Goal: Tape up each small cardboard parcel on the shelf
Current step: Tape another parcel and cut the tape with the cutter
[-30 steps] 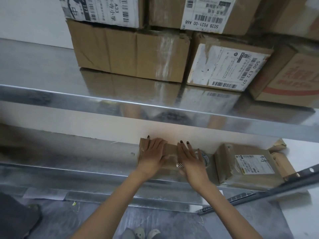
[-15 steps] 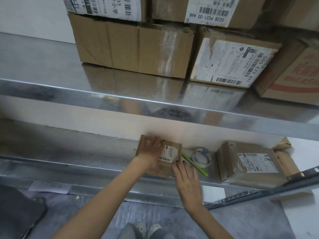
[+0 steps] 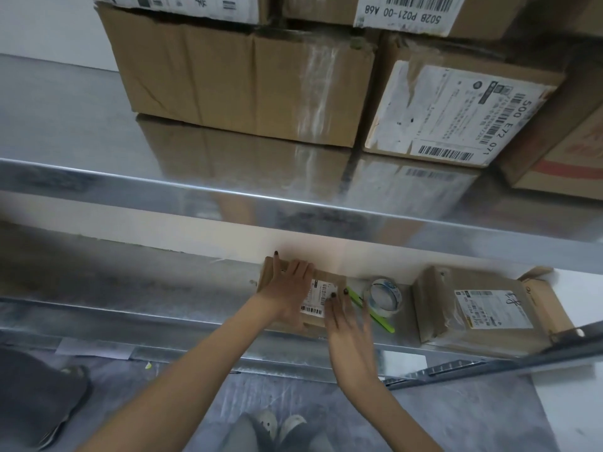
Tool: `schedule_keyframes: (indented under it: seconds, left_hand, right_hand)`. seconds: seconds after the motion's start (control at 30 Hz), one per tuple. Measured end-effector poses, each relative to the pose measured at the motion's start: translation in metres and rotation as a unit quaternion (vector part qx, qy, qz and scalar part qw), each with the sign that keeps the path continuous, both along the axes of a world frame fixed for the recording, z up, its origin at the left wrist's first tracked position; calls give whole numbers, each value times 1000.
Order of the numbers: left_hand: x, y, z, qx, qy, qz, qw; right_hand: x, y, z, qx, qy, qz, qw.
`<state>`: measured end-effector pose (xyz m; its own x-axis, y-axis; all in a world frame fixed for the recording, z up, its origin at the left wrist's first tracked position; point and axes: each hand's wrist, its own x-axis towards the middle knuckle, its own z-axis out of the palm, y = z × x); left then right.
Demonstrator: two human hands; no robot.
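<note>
Small cardboard parcel looks light and stiff, best held by opposite edges; left hand presses flat on top, right hand touches its corner, fingers straight

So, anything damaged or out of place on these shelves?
Yes: the shipping label on the upper-shelf box is torn along its left side, and a cardboard flap stands open at the lower shelf's far right.

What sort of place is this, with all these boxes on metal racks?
Probably a parcel storeroom or shipping depot: stacked cardboard boxes with barcode labels sit on a metal shelf, and lower down a tape roll lies beside a small parcel.
</note>
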<state>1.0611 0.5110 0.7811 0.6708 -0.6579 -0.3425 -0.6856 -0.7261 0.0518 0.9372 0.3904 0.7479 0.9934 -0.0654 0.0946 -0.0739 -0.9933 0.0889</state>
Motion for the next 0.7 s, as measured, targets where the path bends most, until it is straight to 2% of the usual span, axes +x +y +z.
schedule_keyframes:
  seconds: [0.17,0.33,0.47,0.53,0.57,0.63,0.7]
  left_hand:
    - [0,-2,2,-20,29,25,999]
    - [-2,-2,-3,-28,18,28,999]
    - [-1,0,-5,-41,24,30,998]
    - [-2,1,-5,-47,28,34,998]
    - [-3,2,-5,-55,26,37,997]
    - [-6,2,-6,-75,16,40,996]
    - [-11,3,-5,-92,7,42,995]
  right_hand:
    - [35,1,1,-9,28,-37,999]
    - [48,4,5,-2,29,-60,998]
    - [52,0,12,1,69,-56,996]
    - [51,-6,7,43,83,-39,995]
    - [51,-11,5,95,85,-30,991]
    - [53,-23,7,244,14,-30,969]
    - [62,-37,12,296,-1,-52,954]
